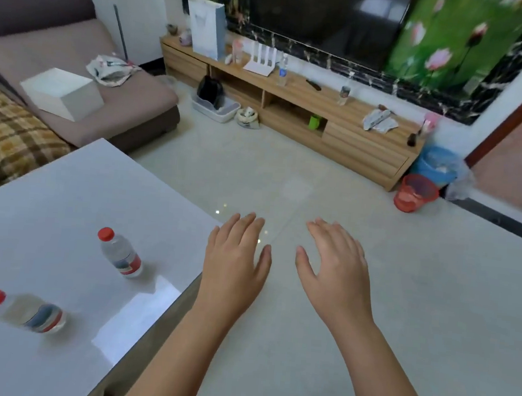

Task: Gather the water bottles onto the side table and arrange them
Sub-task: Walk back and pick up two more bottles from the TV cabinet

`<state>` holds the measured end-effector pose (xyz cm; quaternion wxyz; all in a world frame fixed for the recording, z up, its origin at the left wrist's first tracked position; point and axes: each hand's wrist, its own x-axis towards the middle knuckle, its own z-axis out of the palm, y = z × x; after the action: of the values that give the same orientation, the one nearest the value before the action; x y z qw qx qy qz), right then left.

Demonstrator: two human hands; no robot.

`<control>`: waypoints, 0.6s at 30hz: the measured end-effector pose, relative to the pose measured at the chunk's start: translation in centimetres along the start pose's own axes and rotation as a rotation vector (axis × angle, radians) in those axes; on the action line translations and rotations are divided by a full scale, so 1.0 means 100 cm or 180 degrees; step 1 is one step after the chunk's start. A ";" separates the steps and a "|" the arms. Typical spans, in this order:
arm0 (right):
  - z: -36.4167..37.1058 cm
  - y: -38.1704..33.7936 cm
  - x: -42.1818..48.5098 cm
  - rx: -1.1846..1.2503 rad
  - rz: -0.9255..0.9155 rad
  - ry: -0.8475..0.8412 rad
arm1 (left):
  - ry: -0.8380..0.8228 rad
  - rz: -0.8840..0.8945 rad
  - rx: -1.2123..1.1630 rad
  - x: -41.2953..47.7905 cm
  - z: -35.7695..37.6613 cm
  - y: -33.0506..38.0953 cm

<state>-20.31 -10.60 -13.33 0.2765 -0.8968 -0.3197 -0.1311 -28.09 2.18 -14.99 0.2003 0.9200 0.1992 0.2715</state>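
Two clear bottles with red caps stand on the white table (66, 201) at the left: one (120, 253) near the middle, the other (24, 310) nearer the front left. Two more clear bottles stand far off on the wooden TV cabinet (363, 156): one with a blue label (283, 70) and one with a dark label (344, 90). My left hand (236, 258) and right hand (335, 266) hover palms down over the floor, just right of the table's edge. Their fingers are straight and hold nothing.
A brown sofa (121, 93) with a white box (63, 93) stands at the back left. By the cabinet's right end are a red basket (414, 192) and a blue bin (437, 166). A grey tray (215, 105) lies on the floor before the cabinet. Light floor tiles stretch between.
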 end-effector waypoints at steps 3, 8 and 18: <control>0.011 0.025 0.044 -0.0026 0.0177 0.0041 | -0.0119 0.0148 -0.0041 0.049 0.030 -0.001; 0.031 0.089 0.133 -0.0020 0.0445 0.0141 | -0.0212 0.0462 -0.0079 0.149 0.093 0.008; 0.050 0.217 0.337 -0.0030 0.0597 0.0190 | -0.0242 0.0672 -0.0171 0.379 0.204 0.064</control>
<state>19.71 -4.78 -12.45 0.2927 -0.9197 -0.2253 -0.1328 14.66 9.48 -11.76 0.2026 0.9398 0.0861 0.2613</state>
